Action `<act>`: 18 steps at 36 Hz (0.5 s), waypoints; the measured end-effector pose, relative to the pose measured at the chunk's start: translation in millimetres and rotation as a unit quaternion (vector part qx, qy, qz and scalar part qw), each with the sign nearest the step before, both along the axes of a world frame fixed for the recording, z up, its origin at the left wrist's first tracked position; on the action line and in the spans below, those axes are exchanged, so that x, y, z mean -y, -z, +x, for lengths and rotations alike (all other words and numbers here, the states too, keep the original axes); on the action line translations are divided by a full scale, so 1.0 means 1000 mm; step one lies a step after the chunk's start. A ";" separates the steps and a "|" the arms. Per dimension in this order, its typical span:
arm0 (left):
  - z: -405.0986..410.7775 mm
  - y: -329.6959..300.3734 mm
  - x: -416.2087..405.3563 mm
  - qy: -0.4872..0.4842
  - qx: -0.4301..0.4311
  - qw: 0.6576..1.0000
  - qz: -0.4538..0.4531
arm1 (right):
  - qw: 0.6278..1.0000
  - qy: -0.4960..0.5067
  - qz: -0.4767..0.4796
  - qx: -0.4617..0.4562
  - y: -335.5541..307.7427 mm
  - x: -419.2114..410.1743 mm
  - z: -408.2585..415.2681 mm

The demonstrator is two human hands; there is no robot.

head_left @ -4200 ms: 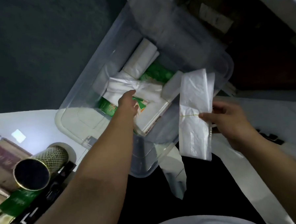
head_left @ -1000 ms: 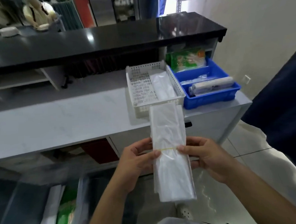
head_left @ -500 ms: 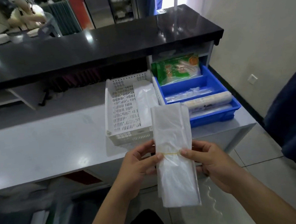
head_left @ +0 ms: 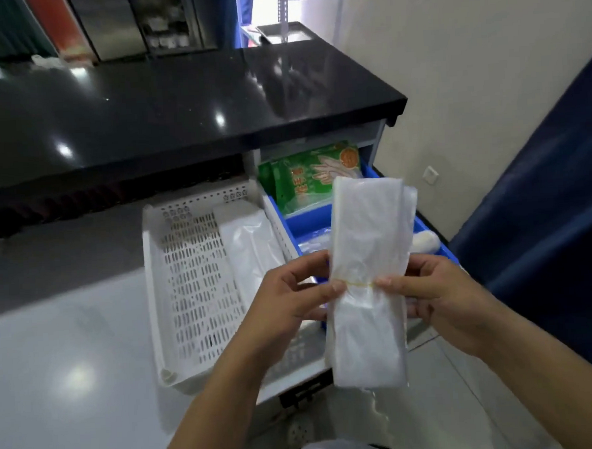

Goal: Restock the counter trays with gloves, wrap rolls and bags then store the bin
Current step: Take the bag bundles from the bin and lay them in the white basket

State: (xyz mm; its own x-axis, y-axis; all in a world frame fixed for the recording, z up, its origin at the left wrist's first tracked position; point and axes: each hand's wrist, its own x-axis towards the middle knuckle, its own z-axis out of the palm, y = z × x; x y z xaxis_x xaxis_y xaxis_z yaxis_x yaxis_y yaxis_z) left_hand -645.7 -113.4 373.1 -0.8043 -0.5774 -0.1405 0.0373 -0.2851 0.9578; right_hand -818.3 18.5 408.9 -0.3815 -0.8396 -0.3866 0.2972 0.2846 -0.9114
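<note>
I hold a flat bundle of clear plastic bags (head_left: 368, 255), bound by a yellow rubber band, upright in front of me. My left hand (head_left: 292, 303) pinches its left edge at the band and my right hand (head_left: 428, 293) pinches its right edge. Behind it on the white counter (head_left: 64, 339) sits a white perforated tray (head_left: 188, 281) with one bag bundle (head_left: 251, 250) lying along its right side. To its right is a blue tray (head_left: 308, 220) holding a green glove pack (head_left: 306, 179) and a wrap roll (head_left: 426, 243), partly hidden by the bundle.
A black raised counter top (head_left: 178, 103) overhangs the back of the trays. A dark blue fabric (head_left: 544, 211) hangs at the right. The wall (head_left: 467, 60) and tiled floor (head_left: 451, 405) lie right of the counter's end. The clear bin is out of view.
I have lifted the bundle from the bin up to the counter. Over the last second the view has closed in on the trays, and the bundle now overlaps the blue tray.
</note>
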 end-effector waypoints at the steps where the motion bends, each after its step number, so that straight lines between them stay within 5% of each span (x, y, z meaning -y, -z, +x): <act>1: -0.006 0.000 0.006 0.006 -0.003 1.000 -0.009 | 1.000 0.018 -0.001 -0.017 -0.001 0.004 -0.002; 9: -0.038 -0.005 0.040 0.004 -0.034 0.999 -0.020 | 0.988 0.095 -0.034 -0.114 -0.010 0.032 -0.021; 14: -0.043 0.013 0.066 -0.171 0.073 0.980 -0.068 | 0.978 0.110 -0.072 -0.159 -0.026 0.047 -0.059; 18: -0.046 0.044 0.069 -0.179 0.178 0.957 -0.140 | 0.956 0.097 -0.091 -0.260 -0.036 0.062 -0.095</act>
